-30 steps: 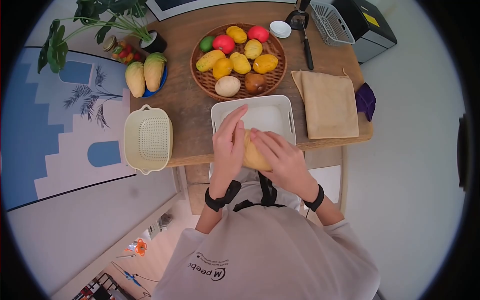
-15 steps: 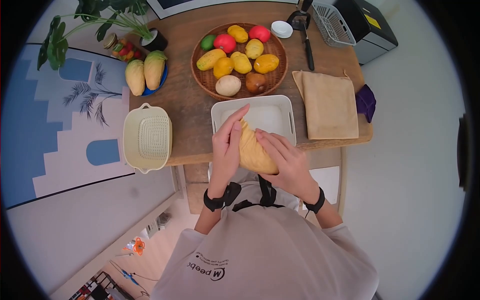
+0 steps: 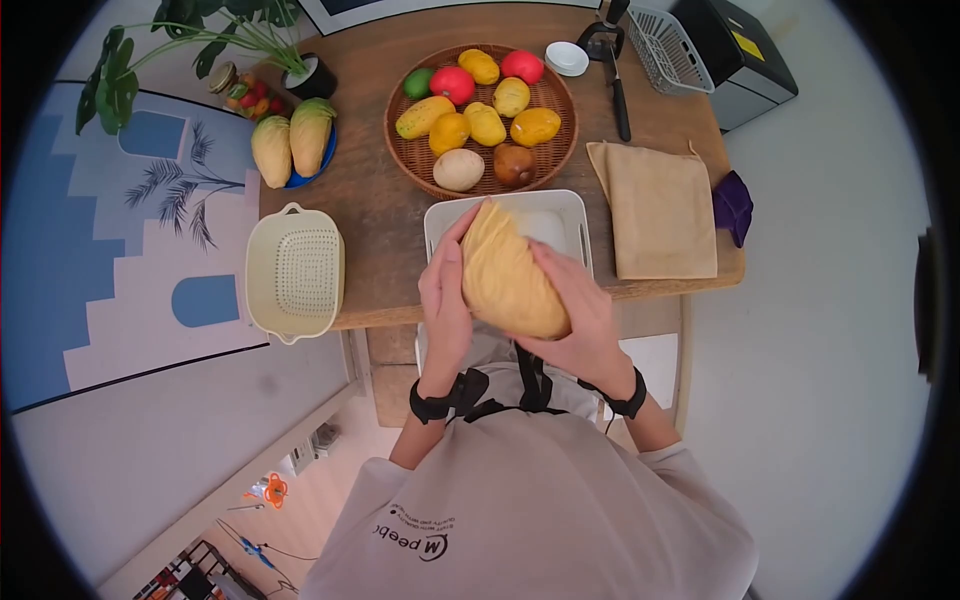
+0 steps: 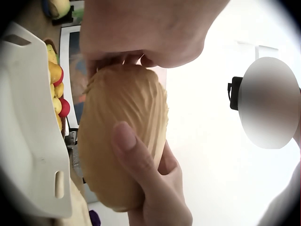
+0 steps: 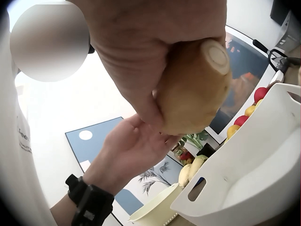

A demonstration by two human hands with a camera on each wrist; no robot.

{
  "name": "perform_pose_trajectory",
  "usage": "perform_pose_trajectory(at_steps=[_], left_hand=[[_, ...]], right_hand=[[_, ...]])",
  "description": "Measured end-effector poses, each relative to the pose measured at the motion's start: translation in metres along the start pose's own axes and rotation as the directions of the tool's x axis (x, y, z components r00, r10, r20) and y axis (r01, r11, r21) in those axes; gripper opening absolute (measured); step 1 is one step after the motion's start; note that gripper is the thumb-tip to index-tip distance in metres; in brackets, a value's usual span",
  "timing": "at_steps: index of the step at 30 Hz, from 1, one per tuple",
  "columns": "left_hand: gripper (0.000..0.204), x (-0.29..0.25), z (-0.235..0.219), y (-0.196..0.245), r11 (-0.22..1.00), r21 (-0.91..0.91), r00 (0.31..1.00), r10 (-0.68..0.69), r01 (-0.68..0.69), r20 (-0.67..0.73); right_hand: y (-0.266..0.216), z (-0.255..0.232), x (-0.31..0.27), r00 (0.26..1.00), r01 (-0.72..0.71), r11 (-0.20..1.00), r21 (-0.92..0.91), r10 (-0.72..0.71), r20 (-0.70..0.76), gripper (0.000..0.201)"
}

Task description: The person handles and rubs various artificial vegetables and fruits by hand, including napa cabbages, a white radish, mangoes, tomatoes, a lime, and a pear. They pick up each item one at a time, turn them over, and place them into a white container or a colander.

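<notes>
A pale yellow, oblong vegetable with ruffled leaves [image 3: 510,280], like a napa cabbage, is held tilted between both hands above the white tray's near edge. The left hand [image 3: 445,310] cradles its left side and leafy end, fingers partly hidden behind it in the left wrist view. From the right and below, the right hand [image 3: 588,325] grips it; in the left wrist view that hand's thumb [image 4: 136,150] lies across the leaves [image 4: 103,141]. The round cut stem end [image 5: 217,56] shows beside the right hand [image 5: 155,42] in the right wrist view, with the left palm [image 5: 136,146] beyond.
Behind the white tray [image 3: 575,212] stands a wicker basket [image 3: 395,150] of fruit. A cream strainer basket [image 3: 335,290] is at left, near two similar vegetables [image 3: 312,140] on a blue plate. Folded beige cloth [image 3: 660,215] and purple cloth [image 3: 733,205] lie at right.
The yellow vegetable has been raised and turned, so more of its ruffled side shows. The right hand has shifted from over its top to its right and lower side.
</notes>
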State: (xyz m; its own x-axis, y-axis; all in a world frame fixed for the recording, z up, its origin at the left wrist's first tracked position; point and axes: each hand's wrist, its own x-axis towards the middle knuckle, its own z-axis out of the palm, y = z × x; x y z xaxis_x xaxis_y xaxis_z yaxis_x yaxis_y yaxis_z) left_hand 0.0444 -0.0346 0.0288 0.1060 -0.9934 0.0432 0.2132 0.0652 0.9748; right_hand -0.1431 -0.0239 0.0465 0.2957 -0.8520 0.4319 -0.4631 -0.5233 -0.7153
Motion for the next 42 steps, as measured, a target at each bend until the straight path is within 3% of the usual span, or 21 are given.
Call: perform_pose_trajectory(at_steps=[2, 5, 8, 11, 14, 19, 22, 26, 28, 29, 31, 35, 38, 42], left_hand=[[0.057, 0.001, 0.0, 0.001, 0.999, -0.039, 1.0, -0.02, 0.019, -0.016], [0.058, 0.001, 0.0, 0.005, 0.999, -0.04, 0.999, -0.034, 0.033, -0.036], [0.058, 0.002, 0.001, 0.003, 0.999, -0.045, 0.999, -0.021, 0.02, -0.029], [0.056, 0.002, 0.004, 0.0, 0.996, -0.081, 0.998, -0.041, 0.037, -0.046], [0.056, -0.003, 0.012, -0.002, 0.995, -0.071, 0.992, -0.074, 0.066, -0.107], [0.062, 0.001, 0.012, -0.004, 0.99, -0.128, 0.993, -0.078, 0.067, -0.088], [0.055, 0.003, 0.011, 0.001, 0.944, -0.323, 0.992, -0.092, 0.061, -0.082], [0.057, -0.002, 0.035, 0.003, 0.963, -0.27, 0.986, -0.071, 0.028, -0.153], [0.058, 0.0, 0.039, 0.007, 0.981, -0.192, 0.987, -0.005, -0.026, -0.162], [0.058, 0.002, 0.036, 0.008, 0.972, -0.236, 0.99, -0.029, -0.005, -0.14], [0.058, 0.005, 0.027, 0.009, 0.947, -0.32, 0.992, -0.075, 0.04, -0.098], [0.058, -0.003, 0.035, -0.01, 0.978, -0.21, 0.985, -0.038, 0.002, -0.168], [0.057, -0.004, 0.034, -0.008, 0.956, -0.292, 0.984, -0.082, 0.034, -0.155], [0.057, -0.008, 0.031, -0.011, 0.947, -0.309, 0.98, -0.134, 0.083, -0.148]], right_hand=[[-0.004, 0.003, -0.003, 0.999, 0.013, 0.998, 0.056, -0.015, 0.048, 0.091], [0.0, 0.003, 0.001, 0.988, -0.104, 0.988, 0.114, 0.116, -0.1, 0.091], [0.0, 0.005, -0.003, 1.0, -0.022, 0.996, 0.092, 0.023, -0.015, 0.092], [0.006, 0.008, -0.006, 0.999, -0.001, 0.996, 0.089, -0.002, 0.036, 0.108], [-0.001, 0.009, 0.001, 0.959, -0.233, 0.931, 0.28, 0.268, -0.092, 0.1], [-0.009, 0.02, -0.01, 0.973, -0.225, 0.94, 0.257, 0.23, 0.008, 0.115], [-0.011, 0.025, -0.008, 0.96, -0.254, 0.895, 0.366, 0.281, -0.02, 0.116], [-0.016, 0.034, 0.004, 0.934, -0.242, 0.881, 0.408, 0.325, -0.147, 0.118], [-0.019, 0.04, -0.002, 0.937, -0.243, 0.866, 0.436, 0.326, -0.126, 0.118], [-0.02, 0.043, -0.005, 0.938, -0.245, 0.859, 0.451, 0.327, -0.113, 0.117], [-0.017, 0.049, -0.005, 0.919, -0.254, 0.774, 0.581, 0.38, -0.106, 0.116], [-0.02, 0.046, 0.014, 0.87, -0.249, 0.699, 0.671, 0.466, -0.162, 0.114], [-0.026, 0.053, 0.008, 0.896, -0.225, 0.711, 0.666, 0.419, -0.145, 0.105], [-0.015, 0.054, 0.002, 0.935, -0.176, 0.885, 0.43, 0.287, -0.21, 0.085]])
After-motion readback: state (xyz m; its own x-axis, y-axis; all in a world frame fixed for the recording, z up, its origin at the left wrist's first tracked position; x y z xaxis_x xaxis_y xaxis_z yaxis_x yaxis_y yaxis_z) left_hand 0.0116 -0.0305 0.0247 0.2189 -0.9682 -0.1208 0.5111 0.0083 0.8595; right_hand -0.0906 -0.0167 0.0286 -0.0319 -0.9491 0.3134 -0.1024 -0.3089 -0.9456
